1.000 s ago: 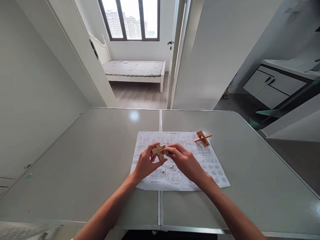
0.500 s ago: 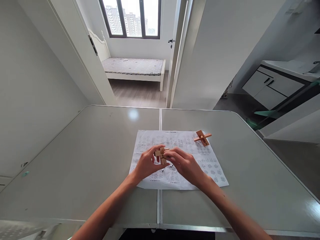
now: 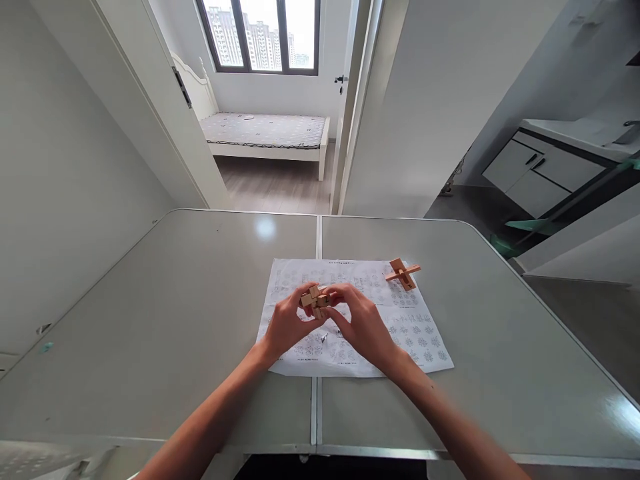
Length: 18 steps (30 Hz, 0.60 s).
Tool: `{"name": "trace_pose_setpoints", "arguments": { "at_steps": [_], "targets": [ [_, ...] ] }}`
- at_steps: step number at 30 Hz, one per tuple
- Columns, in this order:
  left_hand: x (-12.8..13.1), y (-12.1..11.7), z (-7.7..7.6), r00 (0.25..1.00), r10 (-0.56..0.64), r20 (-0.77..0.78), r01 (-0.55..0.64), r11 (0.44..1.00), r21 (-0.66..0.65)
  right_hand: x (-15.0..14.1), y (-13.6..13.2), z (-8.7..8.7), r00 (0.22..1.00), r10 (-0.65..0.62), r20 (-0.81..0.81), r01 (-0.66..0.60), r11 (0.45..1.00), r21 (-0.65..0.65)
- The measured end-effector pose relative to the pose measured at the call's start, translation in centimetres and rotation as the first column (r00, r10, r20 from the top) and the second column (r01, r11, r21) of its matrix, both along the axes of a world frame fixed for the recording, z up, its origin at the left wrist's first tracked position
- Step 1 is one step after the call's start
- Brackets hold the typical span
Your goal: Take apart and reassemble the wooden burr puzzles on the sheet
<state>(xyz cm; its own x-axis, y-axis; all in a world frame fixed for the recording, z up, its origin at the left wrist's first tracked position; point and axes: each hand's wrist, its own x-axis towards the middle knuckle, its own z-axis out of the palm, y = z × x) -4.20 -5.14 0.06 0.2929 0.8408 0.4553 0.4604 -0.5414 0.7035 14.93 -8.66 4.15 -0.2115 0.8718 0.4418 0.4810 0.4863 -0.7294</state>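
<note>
Both hands hold a wooden burr puzzle point(image 3: 315, 301) of interlocking light-brown blocks above the printed sheet. My left hand point(image 3: 287, 323) grips its left side, with the thumb below and fingers behind. From the right, my right hand point(image 3: 363, 327) closes thumb and fingers on the puzzle's right end. Beneath them lies a white instruction sheet point(image 3: 420, 333) with rows of small line drawings. A small shiny metal piece point(image 3: 324, 338) shows on the paper under the hands; I cannot make out what it is.
A second wooden puzzle point(image 3: 403, 274), cross-shaped with flat pieces and a stick through it, rests on the sheet's upper right corner. The grey table point(image 3: 190, 320) has a metal seam point(image 3: 314, 413) down its middle. Beyond are a doorway, a bed point(image 3: 265, 130) and a white cabinet point(image 3: 545, 167).
The burr puzzle has risen slightly and turned between my hands. My right hand has shifted its grip, its thumb now pressed to the lower right of the puzzle.
</note>
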Motion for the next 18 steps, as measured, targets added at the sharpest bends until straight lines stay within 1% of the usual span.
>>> {"name": "trace_pose_setpoints", "arguments": {
  "at_steps": [3, 4, 6, 8, 10, 12, 16, 18],
  "targets": [
    [-0.1, 0.2, -0.4, 0.999, 0.050, -0.019, -0.048, 0.992, 0.119, -0.4, -0.1, -0.4, 0.990, -0.139, 0.016, 0.139, 0.988, -0.067],
    [-0.1, 0.3, -0.5, 0.998, 0.060, -0.027, -0.055, 0.987, 0.151, -0.6, -0.1, -0.6, 0.986, -0.163, 0.029, 0.165, 0.982, -0.093],
    [-0.1, 0.2, -0.7, 0.997, 0.068, -0.043, -0.058, 0.978, 0.199, -1.2, -0.1, -0.8, 0.985, -0.174, 0.019, 0.175, 0.972, -0.159],
    [-0.2, 0.1, -0.6, 0.996, 0.063, -0.055, -0.050, 0.975, 0.218, -1.9, -0.1, -1.0, 0.983, -0.177, -0.045, 0.162, 0.958, -0.238],
    [-0.2, 0.0, -0.4, 0.996, 0.066, -0.059, -0.051, 0.973, 0.226, -2.7, -0.2, -1.1, 0.973, -0.205, -0.101, 0.169, 0.943, -0.287],
    [-0.1, -0.1, -0.2, 0.996, 0.067, -0.057, -0.052, 0.972, 0.228, -3.2, -0.3, -1.2, 0.966, -0.231, -0.114, 0.189, 0.936, -0.297],
    [-0.1, -0.2, 0.0, 0.996, 0.068, -0.053, -0.054, 0.970, 0.236, -3.4, -0.6, -1.7, 0.966, -0.256, -0.014, 0.247, 0.942, -0.227],
    [-0.1, -0.3, -0.1, 0.996, 0.070, -0.061, -0.054, 0.972, 0.229, -3.1, -0.7, -1.8, 0.971, -0.238, 0.005, 0.234, 0.951, -0.204]
  ]
}}
